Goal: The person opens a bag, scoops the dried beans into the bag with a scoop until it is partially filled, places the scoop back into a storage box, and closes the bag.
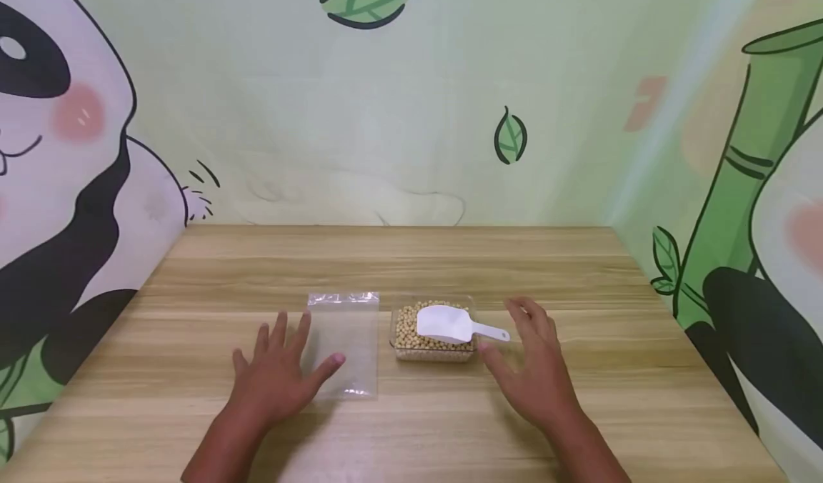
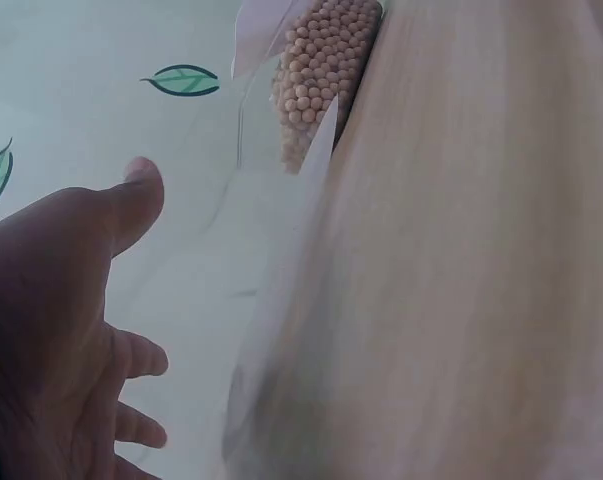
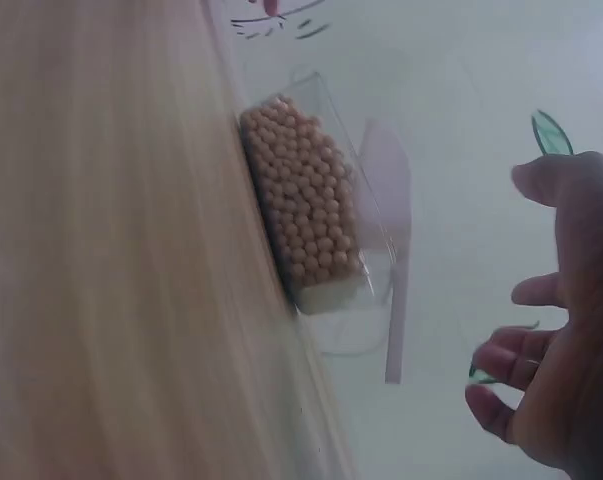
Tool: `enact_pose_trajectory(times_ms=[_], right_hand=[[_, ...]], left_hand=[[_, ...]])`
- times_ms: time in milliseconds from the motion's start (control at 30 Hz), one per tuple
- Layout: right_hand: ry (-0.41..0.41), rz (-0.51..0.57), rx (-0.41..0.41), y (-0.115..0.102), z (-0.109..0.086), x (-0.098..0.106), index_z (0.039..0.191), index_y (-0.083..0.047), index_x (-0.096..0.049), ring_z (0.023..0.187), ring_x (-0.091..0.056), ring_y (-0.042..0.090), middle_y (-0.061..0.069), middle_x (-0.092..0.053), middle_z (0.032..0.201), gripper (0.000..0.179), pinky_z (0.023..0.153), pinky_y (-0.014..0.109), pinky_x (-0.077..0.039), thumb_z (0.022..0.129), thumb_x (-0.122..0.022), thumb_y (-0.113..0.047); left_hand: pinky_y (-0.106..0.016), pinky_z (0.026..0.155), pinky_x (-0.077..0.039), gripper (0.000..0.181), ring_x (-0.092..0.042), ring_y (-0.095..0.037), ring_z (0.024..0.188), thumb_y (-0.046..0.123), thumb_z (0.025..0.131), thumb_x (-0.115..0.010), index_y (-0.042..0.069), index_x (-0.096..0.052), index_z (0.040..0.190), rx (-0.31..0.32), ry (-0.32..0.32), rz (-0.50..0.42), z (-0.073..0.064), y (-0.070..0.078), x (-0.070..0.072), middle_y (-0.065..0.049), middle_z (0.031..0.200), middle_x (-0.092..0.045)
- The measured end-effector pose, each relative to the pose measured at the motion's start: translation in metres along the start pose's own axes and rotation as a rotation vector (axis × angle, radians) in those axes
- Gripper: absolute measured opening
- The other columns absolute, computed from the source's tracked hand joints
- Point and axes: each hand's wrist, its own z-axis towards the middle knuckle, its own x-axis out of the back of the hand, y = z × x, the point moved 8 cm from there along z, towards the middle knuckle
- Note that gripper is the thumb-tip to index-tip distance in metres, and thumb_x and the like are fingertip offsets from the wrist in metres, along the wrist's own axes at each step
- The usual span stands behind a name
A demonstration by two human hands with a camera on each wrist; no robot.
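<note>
A clear rectangular container [image 1: 434,355] full of pale round beans [image 1: 406,329] stands near the middle of the table. On top of the beans lies a white scoop [image 1: 444,324], its handle jutting out over the right rim. Left of the container a clear zip bag [image 1: 347,347] lies flat. My left hand [image 1: 273,376] hovers by the bag's left side with fingers spread, holding nothing. Close to the scoop's handle is my right hand [image 1: 534,369], fingers loosely bent and holding nothing. In the right wrist view the container [image 3: 326,295] shows beside the right hand [image 3: 571,310], apart from it.
The wooden table [image 1: 411,440] meets a pale green backdrop [image 1: 398,111] at its far edge. Printed pandas, leaves and bamboo [image 1: 739,154] cover the backdrop on the left, back and right.
</note>
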Motion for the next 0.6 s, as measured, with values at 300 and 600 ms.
enact_pose_trajectory(times_ms=[300,600], right_hand=[[-0.11,0.205,-0.004,-0.03,-0.003,-0.022,0.159,-0.012,-0.054,0.102,-0.061,0.015,0.006,-0.059,0.148,0.065,0.082,0.03,-0.051,0.1,-0.08,-0.026],[-0.378,0.429,-0.054,-0.064,-0.008,-0.06,0.161,-0.009,-0.049,0.069,-0.052,0.005,0.0,-0.064,0.089,0.066,0.065,0.022,-0.046,0.103,-0.075,-0.024]], left_hand=[[-0.084,0.112,-0.034,0.106,-0.037,-0.064,0.151,0.083,0.104,-0.034,0.004,-0.024,0.173,0.022,-0.031,-0.049,0.004,0.01,0.009,-0.037,0.168,-0.037],[-0.075,0.1,-0.049,0.109,-0.055,-0.061,0.135,0.083,0.104,-0.03,-0.008,-0.041,0.162,0.076,-0.04,0.004,0.013,0.012,0.027,-0.04,0.148,-0.056]])
